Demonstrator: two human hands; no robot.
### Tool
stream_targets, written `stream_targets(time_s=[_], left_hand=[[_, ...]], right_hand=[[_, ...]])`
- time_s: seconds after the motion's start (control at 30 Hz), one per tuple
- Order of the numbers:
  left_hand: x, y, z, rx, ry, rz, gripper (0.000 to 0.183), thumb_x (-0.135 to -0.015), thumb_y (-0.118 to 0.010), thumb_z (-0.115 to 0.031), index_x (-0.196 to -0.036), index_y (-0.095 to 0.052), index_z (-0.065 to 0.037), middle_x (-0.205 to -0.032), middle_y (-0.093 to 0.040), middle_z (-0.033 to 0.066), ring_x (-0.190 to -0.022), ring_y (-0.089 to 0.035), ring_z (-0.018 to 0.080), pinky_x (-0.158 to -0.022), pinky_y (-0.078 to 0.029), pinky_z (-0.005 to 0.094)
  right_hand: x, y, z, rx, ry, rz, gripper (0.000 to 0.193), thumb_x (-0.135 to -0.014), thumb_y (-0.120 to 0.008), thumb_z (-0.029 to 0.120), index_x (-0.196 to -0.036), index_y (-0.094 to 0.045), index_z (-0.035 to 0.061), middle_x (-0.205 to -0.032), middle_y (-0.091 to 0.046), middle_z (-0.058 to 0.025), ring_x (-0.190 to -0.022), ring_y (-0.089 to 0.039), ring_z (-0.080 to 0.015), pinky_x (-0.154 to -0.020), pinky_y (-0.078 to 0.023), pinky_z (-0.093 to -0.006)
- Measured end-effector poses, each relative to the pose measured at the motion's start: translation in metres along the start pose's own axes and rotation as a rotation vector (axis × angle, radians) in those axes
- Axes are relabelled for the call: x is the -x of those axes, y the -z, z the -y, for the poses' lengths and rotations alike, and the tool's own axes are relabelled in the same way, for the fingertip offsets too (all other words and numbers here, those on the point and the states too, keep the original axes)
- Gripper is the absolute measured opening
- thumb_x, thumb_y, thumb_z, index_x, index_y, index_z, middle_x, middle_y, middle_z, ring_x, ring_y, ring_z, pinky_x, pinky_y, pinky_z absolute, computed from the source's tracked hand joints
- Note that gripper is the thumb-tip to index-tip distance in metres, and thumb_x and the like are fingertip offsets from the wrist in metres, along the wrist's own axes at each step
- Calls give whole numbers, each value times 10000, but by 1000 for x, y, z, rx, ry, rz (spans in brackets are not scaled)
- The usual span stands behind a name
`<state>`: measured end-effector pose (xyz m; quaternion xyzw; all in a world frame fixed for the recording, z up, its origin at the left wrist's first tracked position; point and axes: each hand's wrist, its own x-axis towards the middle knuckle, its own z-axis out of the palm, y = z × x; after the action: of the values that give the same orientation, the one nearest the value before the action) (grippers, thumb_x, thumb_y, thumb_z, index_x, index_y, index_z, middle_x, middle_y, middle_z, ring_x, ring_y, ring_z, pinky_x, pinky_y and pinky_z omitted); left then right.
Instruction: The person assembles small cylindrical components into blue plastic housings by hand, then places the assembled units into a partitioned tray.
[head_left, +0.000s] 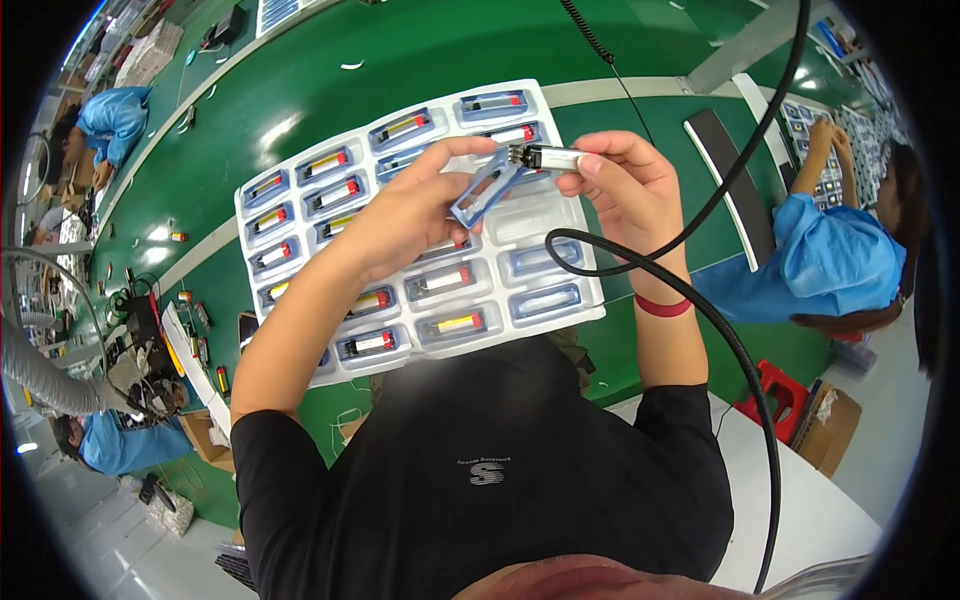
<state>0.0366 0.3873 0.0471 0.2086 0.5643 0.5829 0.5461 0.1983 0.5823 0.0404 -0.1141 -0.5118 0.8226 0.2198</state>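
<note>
My left hand [425,195] is closed on a translucent blue plastic frame [488,192], held tilted over the tray. Between the thumb and fingers of my right hand [632,185] is a small cylindrical part [550,158], silver-white with a black end. That black end points left and lies close to the blue frame's upper end; I cannot tell whether they touch. Below both hands is a white moulded tray [500,350] with rows of compartments. Many hold blue frames with cylinders inside, such as a yellow and red one [452,324]. A blue frame without a coloured cylinder [545,302] sits at the right.
A black cable [735,350] loops past my right forearm. Beyond the tray runs a green table [400,65], with a long dark bar with white edges [733,190] at right. Co-workers in blue are at the right [840,255] and left [115,120]. A red stool [775,395] stands behind.
</note>
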Motion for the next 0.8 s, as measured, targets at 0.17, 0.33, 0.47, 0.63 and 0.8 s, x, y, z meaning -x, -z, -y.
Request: stream_targets(time_s=[0.17,0.33,0.47,0.63,0.8], left_hand=[[13,4,-1,447,-2,56,348,-1046,-450,-222,-1345,-551,-77,-1179,-581,90,-900,-560,173,-732,-483,332],[29,4,18,-400,-462,-205,339,-898,-761,-129,-1210,-655,-50,-1435,-562,168,-1065,-657,234,-812,-539,281],[36,8,7,-898,-680,-274,287,-874,-773,-149,-1139,-697,-70,-1397,-602,148,-1100,-678,251,-751,-569,310],[34,12,15,-1051,-805,-319,216,-829,-774,-180,-1009,-712,-78,-1345,-644,140,-1027,-715,303,-631,-579,355],[36,13,11,-1026,-688,-259,202,-785,-777,-174,-942,-700,-73,-1306,-672,138,-940,-718,274,-603,-562,314]], right_hand=[[-6,-19,-23,25,-66,39,170,-963,-641,17,-1120,-676,-36,-1022,-727,-127,-818,-724,-187,-763,-594,-310],[-10,-24,-27,61,-118,74,157,-948,-665,10,-1094,-695,-41,-1004,-731,-121,-786,-715,-171,-738,-584,-291],[-11,-27,-25,187,-155,98,121,-933,-686,14,-1040,-716,-37,-948,-733,-107,-759,-706,-157,-704,-569,-272],[-9,-28,-24,235,-201,96,142,-906,-737,23,-1035,-726,-37,-901,-745,-88,-750,-720,-137,-689,-566,-234],[-3,-30,-25,301,-210,167,145,-905,-742,24,-1032,-725,-44,-870,-747,-87,-759,-718,-126,-693,-563,-230]])
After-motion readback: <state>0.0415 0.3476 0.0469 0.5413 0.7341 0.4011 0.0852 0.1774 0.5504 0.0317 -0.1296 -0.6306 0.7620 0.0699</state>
